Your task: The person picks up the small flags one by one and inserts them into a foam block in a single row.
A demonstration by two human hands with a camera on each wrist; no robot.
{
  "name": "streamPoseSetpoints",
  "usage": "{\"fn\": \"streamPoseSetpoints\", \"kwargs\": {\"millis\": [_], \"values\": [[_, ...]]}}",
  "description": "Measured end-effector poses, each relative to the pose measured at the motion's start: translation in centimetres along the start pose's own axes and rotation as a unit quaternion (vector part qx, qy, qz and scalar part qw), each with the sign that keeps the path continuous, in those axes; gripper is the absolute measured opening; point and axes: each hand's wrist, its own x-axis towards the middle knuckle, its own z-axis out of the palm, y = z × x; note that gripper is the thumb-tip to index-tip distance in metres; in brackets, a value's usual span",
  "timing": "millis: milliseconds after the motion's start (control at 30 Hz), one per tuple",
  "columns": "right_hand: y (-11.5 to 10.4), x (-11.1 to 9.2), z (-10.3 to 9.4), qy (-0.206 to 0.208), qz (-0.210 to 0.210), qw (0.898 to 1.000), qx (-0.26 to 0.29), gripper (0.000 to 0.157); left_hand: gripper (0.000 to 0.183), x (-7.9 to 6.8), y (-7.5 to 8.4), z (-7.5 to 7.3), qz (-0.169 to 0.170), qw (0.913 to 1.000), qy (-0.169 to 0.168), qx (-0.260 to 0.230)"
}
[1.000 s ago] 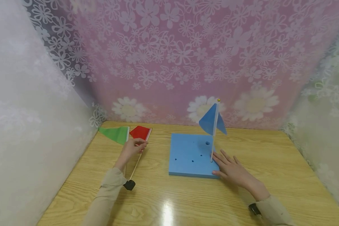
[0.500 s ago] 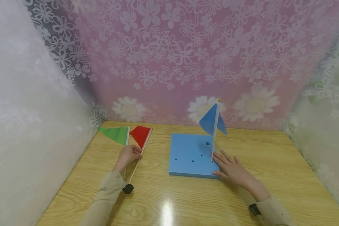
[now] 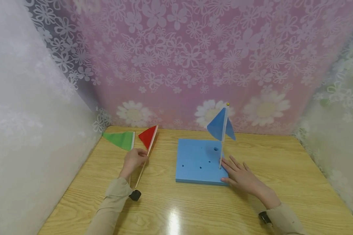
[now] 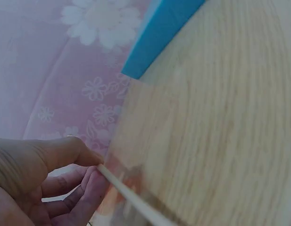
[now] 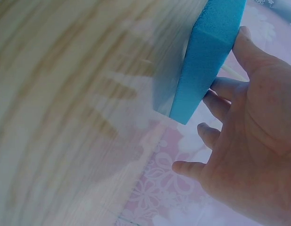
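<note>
Between thumb and fingers my left hand (image 3: 134, 160) pinches the wooden stick of a small red flag (image 3: 148, 137), part way down the pole. The left wrist view shows that pale stick (image 4: 131, 197) coming out of the pinch. Left of it a green flag (image 3: 121, 140) lies on the table, its pole partly hidden behind my hand. My right hand (image 3: 241, 174) rests with spread, straight fingers on the right edge of a blue foam block (image 3: 191, 160) that has several holes. A blue flag (image 3: 217, 125) with a gold tip stands upright in the block beside my right fingertips.
The wood-grain table (image 3: 170, 202) holds everything. A pink flowered curtain (image 3: 188, 65) hangs along its back edge, with pale cloth (image 3: 23, 130) on the left side and more on the right.
My left hand has moved down the red flag's pole and now pinches it; the flag's top has risen slightly. The right hand and the blue block have stayed put.
</note>
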Motion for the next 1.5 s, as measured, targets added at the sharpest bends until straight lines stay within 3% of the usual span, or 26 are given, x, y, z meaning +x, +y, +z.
{"fn": "streamPoseSetpoints", "kwargs": {"millis": [167,367,633,767,1167,1500], "values": [[0.0,-0.1,-0.1,-0.005,0.004,1.0,0.003,0.073,0.023,0.3,0.7,0.0,-0.009,0.9969,-0.009,-0.078],[-0.2,0.0,-0.5,-0.025,0.017,1.0,0.0,0.073,0.03,0.7,1.4,0.4,0.004,0.9848,-0.001,-0.174],[-0.4,0.1,-0.6,-0.025,0.018,0.999,-0.013,0.072,0.031,0.7,2.8,1.2,0.017,0.975,0.03,-0.219],[-0.5,0.0,-0.6,-0.022,0.017,1.0,-0.013,0.072,0.029,0.7,4.0,2.0,0.042,0.9686,0.045,-0.241],[-0.5,-0.1,-0.5,-0.009,0.008,1.0,-0.017,0.071,0.029,0.7,9.1,6.0,0.139,0.9449,0.057,-0.291],[-0.6,-0.2,-0.5,-0.004,0.006,1.0,-0.023,0.071,0.026,0.5,13.2,9.9,0.19,0.9302,0.045,-0.311]]}}
